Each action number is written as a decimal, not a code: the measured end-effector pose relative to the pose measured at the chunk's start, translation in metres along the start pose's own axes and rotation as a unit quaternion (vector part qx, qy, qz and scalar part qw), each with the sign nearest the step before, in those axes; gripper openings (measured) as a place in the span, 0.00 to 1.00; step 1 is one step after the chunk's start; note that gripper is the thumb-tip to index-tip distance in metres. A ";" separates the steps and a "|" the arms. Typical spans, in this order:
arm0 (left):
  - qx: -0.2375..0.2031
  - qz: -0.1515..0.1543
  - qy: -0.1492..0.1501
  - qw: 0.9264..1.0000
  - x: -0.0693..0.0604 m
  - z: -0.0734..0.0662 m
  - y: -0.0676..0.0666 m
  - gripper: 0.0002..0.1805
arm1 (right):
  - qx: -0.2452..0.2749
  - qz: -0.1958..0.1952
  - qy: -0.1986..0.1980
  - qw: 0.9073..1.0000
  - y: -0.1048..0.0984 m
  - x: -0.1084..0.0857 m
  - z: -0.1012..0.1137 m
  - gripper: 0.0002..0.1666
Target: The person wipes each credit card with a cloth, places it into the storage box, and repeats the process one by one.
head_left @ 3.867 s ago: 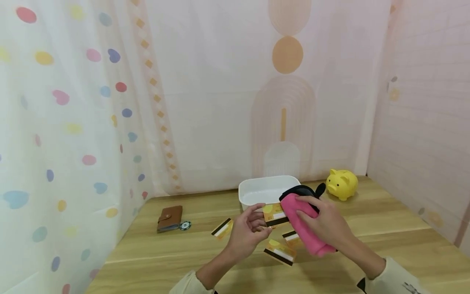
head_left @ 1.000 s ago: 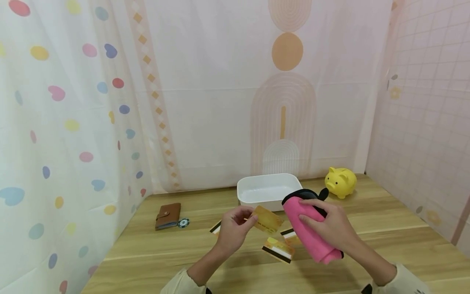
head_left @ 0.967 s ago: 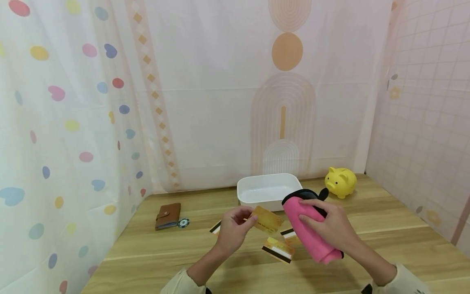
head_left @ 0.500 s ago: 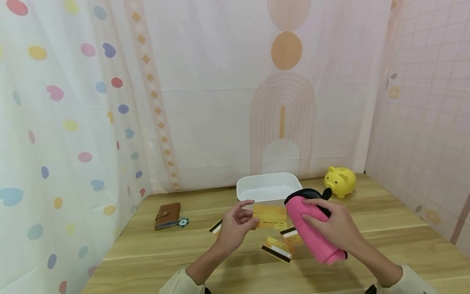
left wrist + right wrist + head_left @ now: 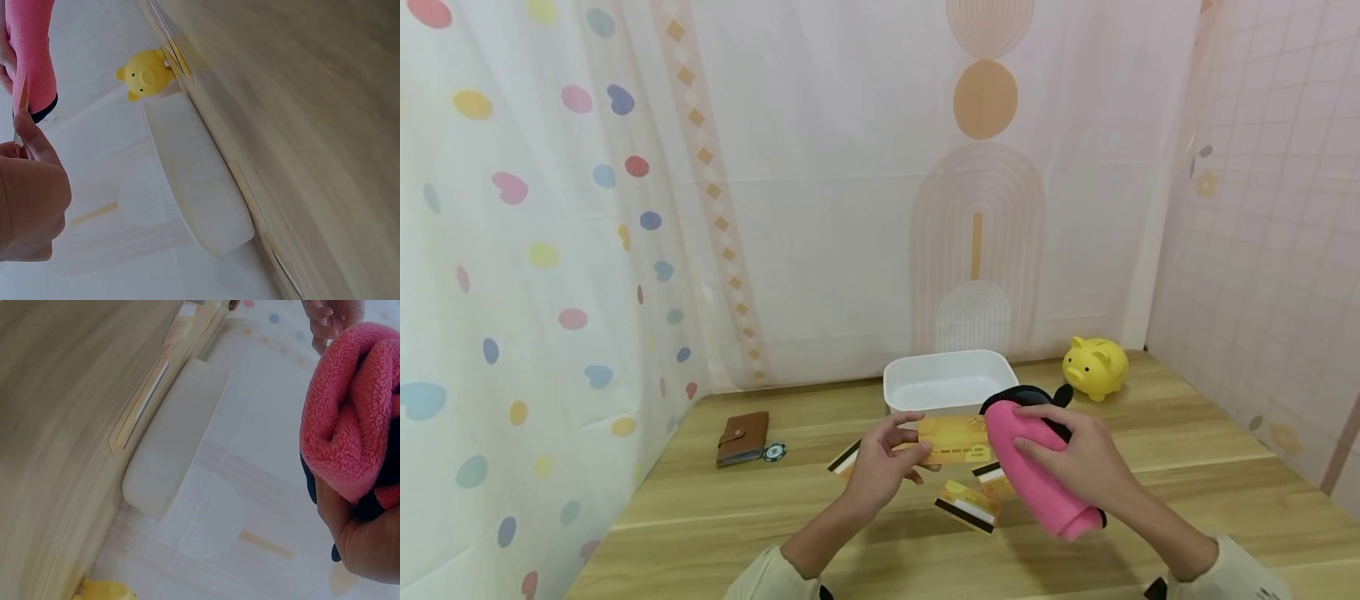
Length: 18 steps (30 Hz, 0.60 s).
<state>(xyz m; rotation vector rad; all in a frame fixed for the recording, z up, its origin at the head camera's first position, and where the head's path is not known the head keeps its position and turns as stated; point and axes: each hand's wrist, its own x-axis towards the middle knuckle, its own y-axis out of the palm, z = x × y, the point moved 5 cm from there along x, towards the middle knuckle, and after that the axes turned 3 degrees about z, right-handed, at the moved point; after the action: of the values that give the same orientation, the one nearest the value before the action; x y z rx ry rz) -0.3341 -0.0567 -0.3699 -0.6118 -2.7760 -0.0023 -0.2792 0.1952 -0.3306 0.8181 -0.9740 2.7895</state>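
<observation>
My left hand (image 5: 880,467) pinches a gold bank card (image 5: 953,439) by its left end, thumb in front; the side with the embossed numbers faces me. The card's right end meets the folded pink plush cloth (image 5: 1033,467), which has black edging and a black tab. Whether they touch is unclear. My right hand (image 5: 1090,458) grips this cloth from the right, tilted above the table. The left wrist view has the card (image 5: 24,97) nearly edge-on before the cloth. In the right wrist view, the cloth's fluffy folded end (image 5: 340,412) hides much of the hand.
Similar cards lie below the hands: one in front (image 5: 968,507), one partly behind the cloth (image 5: 990,477), one left (image 5: 845,459). A white tub (image 5: 951,410) stands behind, a yellow piggy bank (image 5: 1096,368) back right, a brown wallet (image 5: 743,439) and poker chip (image 5: 774,452) left.
The card showed its black-striped back earliest; its gold front now faces me. From a tilt one second ago, it has levelled and come against the cloth. The right hand keeps its grip.
</observation>
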 end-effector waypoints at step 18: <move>-0.057 0.076 -0.010 0.995 0.000 0.001 0.004 0.38 | 0.002 -0.003 -0.001 1.000 0.001 0.002 -0.001 0.19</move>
<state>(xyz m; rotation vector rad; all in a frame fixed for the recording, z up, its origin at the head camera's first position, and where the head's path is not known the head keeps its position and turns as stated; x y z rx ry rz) -0.3331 -0.0527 -0.3713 -0.8550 -2.7559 -0.1222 -0.2818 0.1947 -0.3311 0.8244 -0.9660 2.7861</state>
